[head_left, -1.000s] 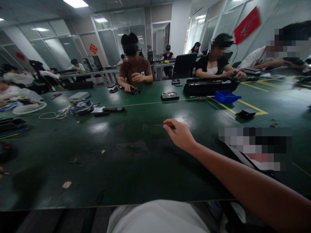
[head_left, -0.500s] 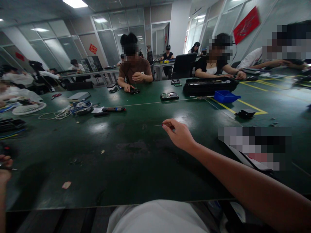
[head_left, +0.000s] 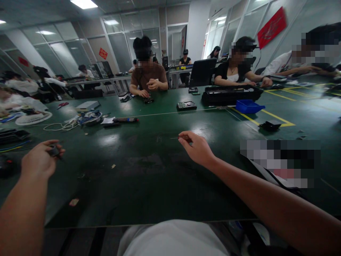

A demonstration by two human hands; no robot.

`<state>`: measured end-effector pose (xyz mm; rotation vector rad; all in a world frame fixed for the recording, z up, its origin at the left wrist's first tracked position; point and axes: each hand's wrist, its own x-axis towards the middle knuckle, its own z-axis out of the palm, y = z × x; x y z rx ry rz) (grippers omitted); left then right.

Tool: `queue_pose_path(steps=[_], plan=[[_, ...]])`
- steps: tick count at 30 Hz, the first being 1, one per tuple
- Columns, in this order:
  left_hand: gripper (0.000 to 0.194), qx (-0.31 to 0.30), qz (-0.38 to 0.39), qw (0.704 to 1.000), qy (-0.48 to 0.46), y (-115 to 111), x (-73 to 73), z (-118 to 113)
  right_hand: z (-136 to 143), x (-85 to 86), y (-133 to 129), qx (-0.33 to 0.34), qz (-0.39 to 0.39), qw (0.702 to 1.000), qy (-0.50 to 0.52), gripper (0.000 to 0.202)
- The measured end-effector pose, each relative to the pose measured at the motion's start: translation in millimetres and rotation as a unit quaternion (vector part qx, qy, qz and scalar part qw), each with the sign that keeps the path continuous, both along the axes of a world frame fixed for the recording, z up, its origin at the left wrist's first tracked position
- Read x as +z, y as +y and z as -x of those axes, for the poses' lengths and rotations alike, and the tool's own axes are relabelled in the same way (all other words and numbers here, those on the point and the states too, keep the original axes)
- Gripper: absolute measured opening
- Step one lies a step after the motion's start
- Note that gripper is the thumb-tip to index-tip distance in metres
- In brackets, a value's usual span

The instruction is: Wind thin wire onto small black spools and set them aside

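Evidently, the right hand [head_left: 195,147] closes thumb and fingertips on a slim tool [head_left: 174,138], whose straight, thin metal shaft points left above the middle of the table; the part within the fingers looks reddish and is mostly hidden. Over at the left side, the left hand [head_left: 39,159] is curled around a small dark object [head_left: 54,150], too blurred for its material or exact shape to be told. Beneath both lies a broad green tabletop [head_left: 138,199], smooth and glossy where the lights reflect, scuffed in darker patches, with a pale paper scrap [head_left: 74,202] near the front edge. Farther back sit a flat rectangular drive [head_left: 186,105] with exposed green circuitry, a long, ridged black housing [head_left: 230,95] and, just beside it, a shiny blue tray [head_left: 247,106] with sloping walls. Yellow tape [head_left: 287,124] makes angular lines on the right. To the left, looped pale cable [head_left: 62,126] runs from a tangled bundle [head_left: 91,118], near a white, ribbed oval grille [head_left: 33,118]. Across the table, a person in a brown top [head_left: 157,76] handles a small dark part. Glass partitions, red paper decorations [head_left: 272,27] and bright ceiling panels [head_left: 84,4] fill the room behind.
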<state>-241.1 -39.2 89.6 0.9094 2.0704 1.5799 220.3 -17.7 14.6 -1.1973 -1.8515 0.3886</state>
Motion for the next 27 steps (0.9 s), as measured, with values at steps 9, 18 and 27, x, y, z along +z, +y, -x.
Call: queue_pose_path(steps=[9,18,27], plan=[[0.047,-0.261,-0.03,0.956,-0.132,45,-42.9,-138,-1,5.0,-3,0.0,0.001,1.0,-0.007,0.019],[0.028,-0.463,0.001,0.878,0.119,42,-66.3,-243,-2,15.0,-11,-0.036,-0.02,0.999,0.026,0.024],[0.039,-0.486,-0.052,0.85,0.199,39,-96.2,-250,-5,12.5,-13,0.028,-0.012,0.982,0.186,0.02]])
